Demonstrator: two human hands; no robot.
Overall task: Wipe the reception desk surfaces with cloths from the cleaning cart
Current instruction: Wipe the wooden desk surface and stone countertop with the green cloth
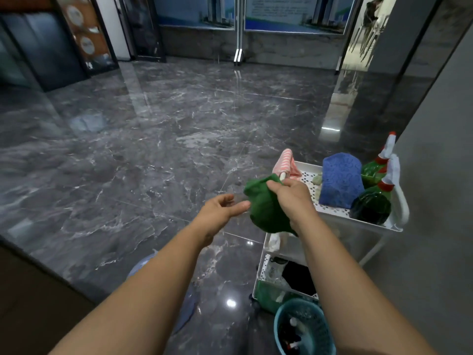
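The green cloth [266,208] hangs bunched and floppy. The right hand [291,198] pinches its top. The left hand [222,208] is open, fingers just beside it.

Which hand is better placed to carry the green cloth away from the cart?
Right. The right hand grips the green cloth; the left hand is open beside it, holding nothing.

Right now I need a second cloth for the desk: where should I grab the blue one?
Pinch the blue cloth at its humped top, from above and the left: it stands up off the tray, and spray bottles crowd its right side.
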